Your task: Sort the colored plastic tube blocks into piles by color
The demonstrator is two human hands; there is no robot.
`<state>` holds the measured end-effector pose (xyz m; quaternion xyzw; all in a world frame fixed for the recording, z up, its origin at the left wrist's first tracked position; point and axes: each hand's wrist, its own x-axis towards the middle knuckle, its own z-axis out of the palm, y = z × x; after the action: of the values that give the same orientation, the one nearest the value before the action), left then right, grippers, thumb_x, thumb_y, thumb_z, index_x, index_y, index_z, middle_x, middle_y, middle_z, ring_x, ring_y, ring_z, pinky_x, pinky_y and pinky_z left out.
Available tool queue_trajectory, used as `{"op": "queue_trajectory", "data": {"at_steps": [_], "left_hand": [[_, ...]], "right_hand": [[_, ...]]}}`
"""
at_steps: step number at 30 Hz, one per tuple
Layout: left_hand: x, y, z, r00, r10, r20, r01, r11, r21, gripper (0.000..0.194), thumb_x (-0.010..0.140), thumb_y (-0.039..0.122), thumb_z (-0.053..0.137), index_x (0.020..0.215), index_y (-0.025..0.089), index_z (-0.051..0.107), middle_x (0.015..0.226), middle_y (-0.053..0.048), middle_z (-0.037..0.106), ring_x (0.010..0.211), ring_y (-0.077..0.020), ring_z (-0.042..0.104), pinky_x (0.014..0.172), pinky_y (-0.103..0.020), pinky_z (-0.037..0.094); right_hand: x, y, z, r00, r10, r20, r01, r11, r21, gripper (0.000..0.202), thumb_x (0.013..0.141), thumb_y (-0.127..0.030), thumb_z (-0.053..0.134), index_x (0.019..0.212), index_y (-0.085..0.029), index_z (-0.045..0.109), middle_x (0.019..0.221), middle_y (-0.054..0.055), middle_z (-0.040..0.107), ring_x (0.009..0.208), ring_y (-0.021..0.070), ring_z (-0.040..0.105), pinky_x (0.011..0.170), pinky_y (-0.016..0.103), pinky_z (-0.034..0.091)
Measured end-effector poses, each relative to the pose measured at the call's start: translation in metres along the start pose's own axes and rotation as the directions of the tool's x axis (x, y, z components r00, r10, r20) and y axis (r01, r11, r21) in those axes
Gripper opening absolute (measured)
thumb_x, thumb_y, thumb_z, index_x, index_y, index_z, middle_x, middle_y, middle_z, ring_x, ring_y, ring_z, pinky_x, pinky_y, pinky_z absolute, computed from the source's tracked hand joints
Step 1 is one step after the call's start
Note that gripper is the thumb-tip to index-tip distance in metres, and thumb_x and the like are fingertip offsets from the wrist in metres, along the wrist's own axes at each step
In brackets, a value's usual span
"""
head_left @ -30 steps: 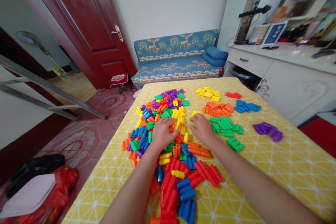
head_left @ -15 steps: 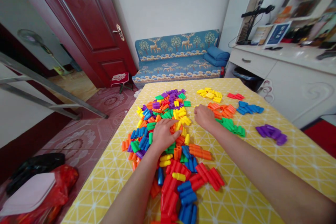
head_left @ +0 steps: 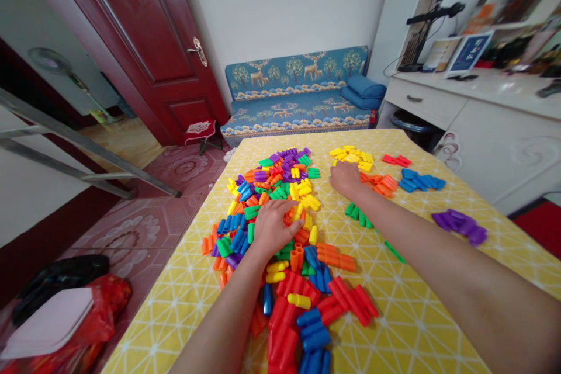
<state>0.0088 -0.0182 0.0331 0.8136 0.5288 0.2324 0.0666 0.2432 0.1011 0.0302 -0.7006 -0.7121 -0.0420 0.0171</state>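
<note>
My left hand (head_left: 275, 227) rests on the mixed pile of coloured plastic pieces (head_left: 239, 222), thumb and fingers apart, with nothing held between them. Just short of the yellow group (head_left: 352, 156), my right hand (head_left: 345, 179) is closed with its fingertips turned down; a bit of yellow shows at them. Beside that hand lie orange pieces (head_left: 384, 184), and green pieces (head_left: 358, 215) sit under the right forearm, partly hidden. Farther right are a blue group (head_left: 421, 180), a purple group (head_left: 459, 226) and a few red pieces (head_left: 397, 160).
A yellow patterned cloth covers the table (head_left: 175, 304). Red pieces (head_left: 283, 327) and blue ones lie at its near side. Beyond it stand a blue sofa (head_left: 289, 93) and a white dresser (head_left: 491, 128). A metal ladder (head_left: 79, 169) and bags (head_left: 105, 304) are at left.
My right hand has moved forward, away from me, to the yellow group. My left hand has hardly moved.
</note>
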Motion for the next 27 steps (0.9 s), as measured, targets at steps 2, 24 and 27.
{"op": "queue_trajectory", "data": {"at_steps": [2, 24, 27], "left_hand": [[0.000, 0.000, 0.000, 1.000, 0.000, 0.002, 0.000, 1.000, -0.001, 0.040, 0.080, 0.043, 0.061, 0.116, 0.027, 0.065, 0.115, -0.004, 0.067, 0.108, -0.0253, 0.058, 0.094, -0.038, 0.044], [-0.001, 0.000, 0.001, 0.999, 0.014, -0.030, -0.013, 1.000, 0.022, 0.040, 0.081, 0.045, 0.060, 0.116, 0.026, 0.065, 0.113, -0.004, 0.068, 0.107, -0.0247, 0.058, 0.094, -0.038, 0.045], [-0.002, -0.001, 0.002, 0.999, 0.020, -0.039, -0.019, 1.000, 0.011, 0.042, 0.081, 0.047, 0.060, 0.116, 0.025, 0.065, 0.113, -0.004, 0.068, 0.107, -0.0252, 0.058, 0.094, -0.038, 0.045]], "right_hand": [[0.004, 0.002, 0.002, 1.000, 0.006, 0.008, -0.006, 1.000, -0.011, 0.032, 0.090, -0.024, 0.043, 0.109, -0.011, 0.066, 0.116, 0.020, 0.061, 0.114, 0.0313, 0.051, 0.097, 0.046, 0.031], [-0.098, -0.050, 0.010, 0.991, -0.095, -0.094, 0.129, 0.866, 0.483, 0.031, 0.080, -0.032, 0.060, 0.109, -0.022, 0.063, 0.110, 0.005, 0.067, 0.099, 0.0194, 0.061, 0.080, 0.026, 0.043], [-0.107, -0.045, 0.017, 0.995, -0.050, -0.083, 0.087, 0.837, 0.541, 0.032, 0.078, -0.028, 0.061, 0.109, -0.021, 0.061, 0.105, 0.005, 0.068, 0.095, 0.0181, 0.062, 0.079, 0.025, 0.043]]}}
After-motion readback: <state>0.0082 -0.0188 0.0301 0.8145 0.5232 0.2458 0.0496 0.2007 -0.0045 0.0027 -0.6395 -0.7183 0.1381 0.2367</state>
